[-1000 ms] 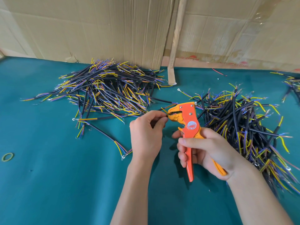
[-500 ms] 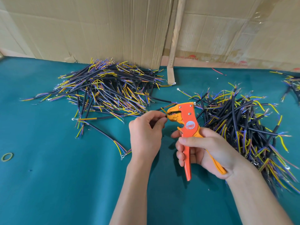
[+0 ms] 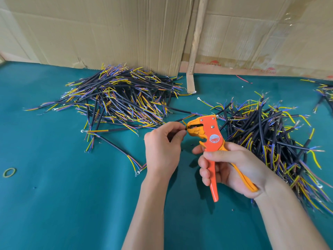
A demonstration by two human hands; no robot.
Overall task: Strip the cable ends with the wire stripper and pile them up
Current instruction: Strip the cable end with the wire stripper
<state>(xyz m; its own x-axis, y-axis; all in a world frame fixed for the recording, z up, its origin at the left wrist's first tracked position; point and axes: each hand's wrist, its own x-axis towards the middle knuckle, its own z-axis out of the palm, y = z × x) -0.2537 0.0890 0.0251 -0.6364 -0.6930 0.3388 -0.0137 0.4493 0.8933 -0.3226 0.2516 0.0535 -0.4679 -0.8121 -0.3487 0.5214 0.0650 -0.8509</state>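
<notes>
Stripping step in hand, by the look of it. Left hand [image 3: 162,150] curled, pinching a short cable [image 3: 183,121] and feeding its end into the jaws of the wire stripper [image 3: 212,139]. Right hand [image 3: 232,168] wrapped round both handles, handles still spread apart, so squeeze probably not yet made. Next move likely: hold cable steady, close handles, pull insulation off, then drop on a pile. Cannot tell which pile is the finished one: left pile [image 3: 122,101] behind left hand, right pile [image 3: 270,138] just beside right hand.

Table [image 3: 72,204] covered in teal cloth. Rubber band [image 3: 9,172] near left edge. Loose cable [image 3: 115,147] apart from left pile. Cardboard sheets [image 3: 108,33] standing along back, wooden strip [image 3: 195,44] leaning between them.
</notes>
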